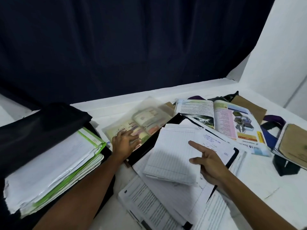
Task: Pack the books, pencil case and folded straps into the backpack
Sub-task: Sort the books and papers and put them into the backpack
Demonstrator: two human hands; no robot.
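A black backpack (41,123), already stuffed with papers, is seen at the desk's (116,103) left edge. A plastic-sleeved book (141,120), angled toward the far edge, is pressed by the nearer, open left hand (124,143); the right hand (209,161) is held open above loose papers (171,155).

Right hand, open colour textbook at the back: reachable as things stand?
Probably yes. The right hand hovers empty over the lined papers; the open textbook lies uncovered just beyond, nothing standing between them.
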